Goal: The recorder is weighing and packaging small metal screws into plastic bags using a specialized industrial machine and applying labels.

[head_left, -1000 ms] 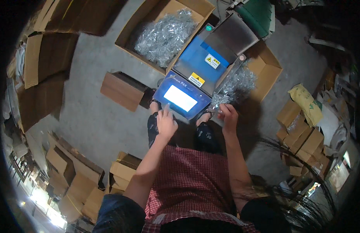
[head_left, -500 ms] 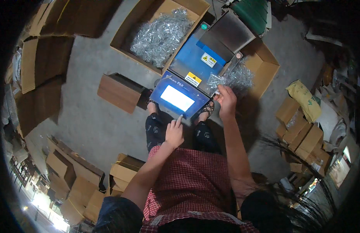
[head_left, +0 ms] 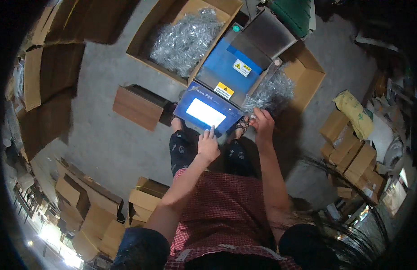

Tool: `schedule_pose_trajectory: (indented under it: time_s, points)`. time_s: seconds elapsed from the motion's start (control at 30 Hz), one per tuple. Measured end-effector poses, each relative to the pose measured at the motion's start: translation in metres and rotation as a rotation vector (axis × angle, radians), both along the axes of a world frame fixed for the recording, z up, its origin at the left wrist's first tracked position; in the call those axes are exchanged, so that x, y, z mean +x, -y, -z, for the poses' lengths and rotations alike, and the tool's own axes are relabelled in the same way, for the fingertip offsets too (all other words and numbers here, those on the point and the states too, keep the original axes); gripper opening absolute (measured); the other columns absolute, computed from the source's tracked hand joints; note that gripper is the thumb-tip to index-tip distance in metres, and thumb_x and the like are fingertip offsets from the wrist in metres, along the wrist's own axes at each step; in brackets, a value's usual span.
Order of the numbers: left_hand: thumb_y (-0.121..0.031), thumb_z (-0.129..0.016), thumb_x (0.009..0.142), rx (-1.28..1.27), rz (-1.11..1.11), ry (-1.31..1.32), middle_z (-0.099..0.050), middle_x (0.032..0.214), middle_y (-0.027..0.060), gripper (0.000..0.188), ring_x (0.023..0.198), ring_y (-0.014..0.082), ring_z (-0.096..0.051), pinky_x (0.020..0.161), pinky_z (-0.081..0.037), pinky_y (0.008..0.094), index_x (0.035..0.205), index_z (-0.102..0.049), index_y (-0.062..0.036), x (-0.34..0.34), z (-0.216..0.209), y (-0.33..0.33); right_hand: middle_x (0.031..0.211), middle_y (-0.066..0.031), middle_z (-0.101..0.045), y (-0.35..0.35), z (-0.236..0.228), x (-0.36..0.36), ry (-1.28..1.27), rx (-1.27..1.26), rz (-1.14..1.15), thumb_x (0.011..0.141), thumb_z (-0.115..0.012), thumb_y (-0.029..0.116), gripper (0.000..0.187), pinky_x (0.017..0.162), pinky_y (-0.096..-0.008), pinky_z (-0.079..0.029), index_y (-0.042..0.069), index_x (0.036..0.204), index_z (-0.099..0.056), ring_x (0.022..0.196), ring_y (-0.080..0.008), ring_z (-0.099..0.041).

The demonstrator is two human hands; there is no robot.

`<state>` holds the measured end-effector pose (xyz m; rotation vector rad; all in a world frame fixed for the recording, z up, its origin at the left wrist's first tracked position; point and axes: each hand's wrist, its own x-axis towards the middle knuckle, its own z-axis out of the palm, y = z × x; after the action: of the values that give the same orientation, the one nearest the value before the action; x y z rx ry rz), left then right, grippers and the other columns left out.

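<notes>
A blue packaging machine [head_left: 223, 67] with a lit white touchscreen [head_left: 205, 113] on its sloped front stands before me. My left hand [head_left: 208, 145] has its fingers stretched out, and the fingertips reach the screen's lower right edge. To the right of the panel, my right hand [head_left: 264, 128] is closed in a pinch beside the machine's corner. What sits between its fingertips is too small to make out. Just beyond that hand, a heap of clear plastic packets [head_left: 277, 92] lies against the machine's side, in an open cardboard box [head_left: 308, 67].
At the far left of the machine, a large open cardboard box [head_left: 161, 71] holds many clear plastic pieces [head_left: 183, 45]. A brown box-shaped stool [head_left: 137, 108] stands left of my feet. Stacked cartons [head_left: 348, 155] and a yellow sack [head_left: 354, 112] are at right; more cartons [head_left: 55, 76] line the left.
My left hand has moved up and right, onto the screen's edge. My right hand has drawn slightly nearer to me; a clear packet beside its fingertips no longer shows apart from the heap.
</notes>
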<state>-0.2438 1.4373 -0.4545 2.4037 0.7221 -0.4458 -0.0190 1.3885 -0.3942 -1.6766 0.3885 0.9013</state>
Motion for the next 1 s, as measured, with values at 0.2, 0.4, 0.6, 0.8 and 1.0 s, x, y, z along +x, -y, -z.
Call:
schedule_pose_trajectory:
  time_s: [0.2,0.4,0.6,0.8,1.0]
  points:
    - [-0.008,-0.063,0.064,0.038,-0.156,0.106,-0.047,0.143,0.0196,0.033,0.114,0.0363,-0.049,0.091,-0.044,0.0436,0.095,-0.064,0.0032,-0.005,-0.012,0.005,0.076,-0.003,-0.06,0.002,0.007,0.0,0.044,0.02,-0.017,0.09,-0.066,0.02,0.02,0.055,-0.025,-0.046,0.001,0.093,-0.066,0.059,-0.0104,-0.055]
    - [-0.006,-0.062,0.065,0.067,-0.183,0.095,-0.045,0.143,0.0225,0.031,0.114,0.0397,-0.048,0.094,-0.043,0.046,0.095,-0.062,0.004,-0.011,-0.004,-0.01,0.076,-0.0031,-0.06,0.0,0.011,-0.001,0.058,0.023,-0.005,0.09,-0.066,0.02,0.019,0.055,-0.0247,-0.046,0.001,0.093,-0.066,0.059,-0.0103,-0.056]
    - [-0.005,-0.062,0.066,0.088,-0.218,0.105,-0.045,0.142,0.0231,0.028,0.114,0.0417,-0.048,0.096,-0.042,0.0476,0.092,-0.061,0.0038,-0.002,-0.004,-0.021,0.075,-0.0028,-0.059,-0.015,0.01,0.008,0.029,0.14,0.002,0.093,-0.064,0.019,0.017,0.058,-0.0252,-0.047,0.002,0.093,-0.065,0.061,-0.0104,-0.055]
    - [-0.004,-0.061,0.072,-0.012,-0.22,0.046,-0.04,0.146,0.0222,0.031,0.122,0.0424,-0.044,0.102,-0.041,0.0488,0.102,-0.06,0.0039,-0.019,-0.011,-0.017,0.086,-0.0066,-0.063,-0.062,0.003,0.046,-0.081,0.252,0.058,0.096,-0.06,0.021,0.021,0.062,-0.0269,-0.05,0.002,0.105,-0.062,0.067,-0.0133,-0.058]
    - [-0.001,-0.059,0.073,-0.031,-0.299,0.193,-0.046,0.14,0.0206,0.029,0.12,0.043,-0.045,0.102,-0.039,0.0506,0.102,-0.061,-0.0023,-0.043,-0.01,-0.041,0.096,-0.0113,-0.067,-0.024,0.069,0.105,0.471,0.401,-0.133,0.092,-0.061,0.027,0.042,0.063,-0.0294,-0.054,0.0,0.123,-0.058,0.067,-0.0175,-0.063]
